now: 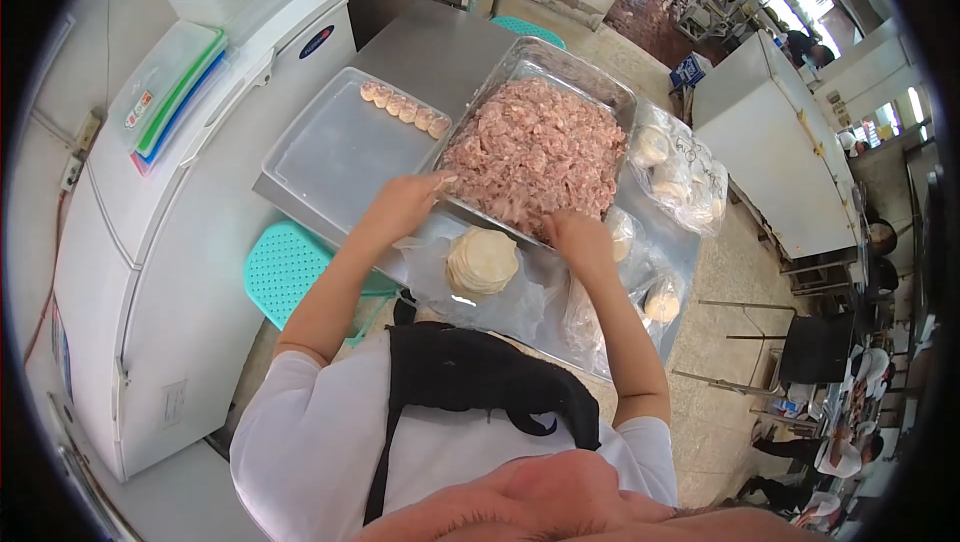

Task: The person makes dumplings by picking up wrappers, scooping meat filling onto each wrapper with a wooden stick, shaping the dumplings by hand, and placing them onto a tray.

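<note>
My left hand (408,206) is closed at the near left rim of a deep metal pan (530,54), with a pale bit of what looks like a dumpling wrapper at its fingertips. Ground meat (540,147) fills the pan. At the pan's near right edge, my right hand (582,240) has its fingers curled down against the meat; whatever they hold is hidden. Between my forearms, a stack of round dumpling wrappers (482,260) lies on a clear plastic sheet (425,277). Left of the pan, a shallow tray (320,152) carries a short row of filled dumplings (405,109) along its far edge.
Plastic bags of wrappers (680,167) lie along the right side of the metal table (420,37). A turquoise stool (285,267) stands at the left, beside a white chest freezer (190,212). Another white freezer (775,147) is at the right; other people (840,457) are farther off.
</note>
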The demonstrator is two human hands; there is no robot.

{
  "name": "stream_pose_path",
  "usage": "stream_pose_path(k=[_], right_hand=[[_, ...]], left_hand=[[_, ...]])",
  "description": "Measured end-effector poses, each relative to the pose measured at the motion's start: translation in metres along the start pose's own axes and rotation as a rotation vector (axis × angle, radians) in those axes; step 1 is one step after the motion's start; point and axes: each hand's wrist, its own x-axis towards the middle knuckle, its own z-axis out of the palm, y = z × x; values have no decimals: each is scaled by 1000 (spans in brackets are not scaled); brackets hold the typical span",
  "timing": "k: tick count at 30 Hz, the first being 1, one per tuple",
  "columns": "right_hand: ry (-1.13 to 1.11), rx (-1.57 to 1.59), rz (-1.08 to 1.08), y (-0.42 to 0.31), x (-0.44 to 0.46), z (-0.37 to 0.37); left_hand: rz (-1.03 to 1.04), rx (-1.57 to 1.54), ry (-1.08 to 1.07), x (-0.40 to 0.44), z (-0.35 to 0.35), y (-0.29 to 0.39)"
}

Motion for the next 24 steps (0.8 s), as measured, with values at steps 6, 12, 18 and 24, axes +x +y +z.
stream_pose_path(k=[6, 12, 18, 24], right_hand=[[-165, 85, 37, 1, -13, 14], [-166, 868, 396, 6, -8, 2], [47, 1108, 422, -29, 10, 1], [207, 240, 75, -22, -22, -23]], left_hand=[[-139, -832, 231, 13, 19, -11], [-266, -1704, 264, 44, 32, 15], [-204, -2173, 43, 80, 23, 80], [822, -2465, -748, 141, 102, -17]])
